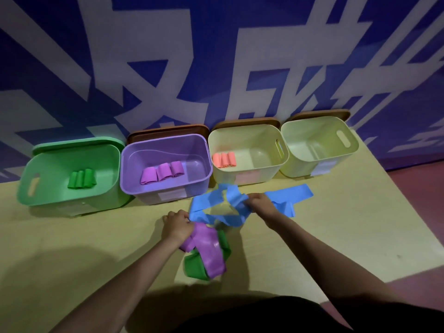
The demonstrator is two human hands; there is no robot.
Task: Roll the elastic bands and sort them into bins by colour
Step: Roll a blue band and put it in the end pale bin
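I am untangling: my right hand (260, 202) is gripping the blue band (216, 206), my left hand (176, 224) pinching the purple band (209, 246) at its 5 o'clock. Next, I judge, pulling blue free for rolling.

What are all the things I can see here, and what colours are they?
green bin: one, green, far left of the row, holds three green rolls
purple bin: one, purple, second from left, holds three purple rolls
orange-roll bin: one, pale yellow, third in the row, holds three orange rolls
end bin: one, pale yellow, far right, nothing seen inside
lids: four, one green and three brown, propped behind the bins
blue bands: loose tangle, blue, on the table before the yellow bins
purple band: one, purple, loose, near middle
green band: one, green, under the purple band
table: one, yellow
left hand: grip on the purple band
right hand: grip on the blue bands
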